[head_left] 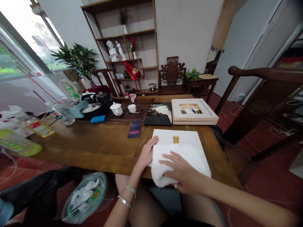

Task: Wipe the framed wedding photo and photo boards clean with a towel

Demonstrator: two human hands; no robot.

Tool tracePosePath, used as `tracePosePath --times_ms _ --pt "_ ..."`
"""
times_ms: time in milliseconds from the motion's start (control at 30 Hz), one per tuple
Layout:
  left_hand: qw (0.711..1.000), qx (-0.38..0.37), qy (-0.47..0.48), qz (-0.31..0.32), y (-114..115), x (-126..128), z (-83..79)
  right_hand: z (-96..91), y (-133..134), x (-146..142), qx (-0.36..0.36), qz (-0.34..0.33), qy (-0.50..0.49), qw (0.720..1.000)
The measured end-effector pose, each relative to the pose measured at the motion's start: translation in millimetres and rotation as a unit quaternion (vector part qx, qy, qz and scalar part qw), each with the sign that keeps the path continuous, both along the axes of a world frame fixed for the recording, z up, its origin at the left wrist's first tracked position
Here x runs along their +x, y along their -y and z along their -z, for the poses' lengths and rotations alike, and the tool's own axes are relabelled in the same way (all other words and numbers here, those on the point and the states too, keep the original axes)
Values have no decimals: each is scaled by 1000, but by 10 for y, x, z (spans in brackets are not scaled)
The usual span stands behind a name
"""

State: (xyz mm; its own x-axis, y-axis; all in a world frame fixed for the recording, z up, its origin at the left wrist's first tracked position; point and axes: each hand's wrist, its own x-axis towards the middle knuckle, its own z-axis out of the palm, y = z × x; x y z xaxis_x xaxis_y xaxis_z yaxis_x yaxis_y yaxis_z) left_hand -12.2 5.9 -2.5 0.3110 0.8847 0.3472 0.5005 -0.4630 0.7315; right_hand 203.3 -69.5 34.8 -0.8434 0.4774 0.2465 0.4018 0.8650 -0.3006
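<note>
A white flat panel (180, 138) lies face down on the wooden table (94, 145), a small gold hanger (175, 139) near its far edge. A white cloth (187, 156) covers its near half. My right hand (181, 173) lies flat on the cloth with fingers spread. My left hand (147, 153) rests open against the panel's left edge, fingers touching the cloth.
Beyond the panel lie a dark photo print (159, 114) and a framed photo (193, 111) on a stack. A phone (134, 128) lies left of them. A tea tray with cups (117, 109) and pots, plastic bottles (19, 143) at left, a bin (84, 197) below.
</note>
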Motion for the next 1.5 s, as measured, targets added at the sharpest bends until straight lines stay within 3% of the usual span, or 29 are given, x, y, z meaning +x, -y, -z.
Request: tracePosePath --times_ms 67,233,333,433,567,733,867,1000,1100,1200,1400,1500 --pt "1000 0 -1 -2 4 4 -13 -9 -137 27 -8 25 -7 1000" --pt "1000 4 -11 -17 15 41 -47 -12 -763 142 25 138 -32 990" --pt "1000 2 -16 -22 10 46 -42 -32 -956 137 48 159 -32 986" --pt "1000 3 -14 -18 1 37 -19 -89 -878 105 60 133 -12 989" --pt "1000 5 -2 -19 -10 28 23 -202 -508 124 67 66 40 995" --pt "1000 1 -6 -24 -9 28 36 -262 -216 208 10 11 39 999" --pt "1000 0 -9 -24 -5 33 25 -176 -465 235 -9 52 1 999" --pt "1000 0 -6 -21 -8 33 22 -70 -931 184 52 150 -20 987" --pt "1000 -1 0 -24 -9 30 12 -38 -1123 104 70 178 -18 981" --pt "1000 -4 11 -16 -5 27 -21 -49 -1001 17 63 149 10 987" --pt "999 -32 35 -8 10 15 -76 -124 -131 -114 32 39 92 994" --pt "998 -42 45 -17 15 12 -73 -150 32 -118 13 18 84 996"
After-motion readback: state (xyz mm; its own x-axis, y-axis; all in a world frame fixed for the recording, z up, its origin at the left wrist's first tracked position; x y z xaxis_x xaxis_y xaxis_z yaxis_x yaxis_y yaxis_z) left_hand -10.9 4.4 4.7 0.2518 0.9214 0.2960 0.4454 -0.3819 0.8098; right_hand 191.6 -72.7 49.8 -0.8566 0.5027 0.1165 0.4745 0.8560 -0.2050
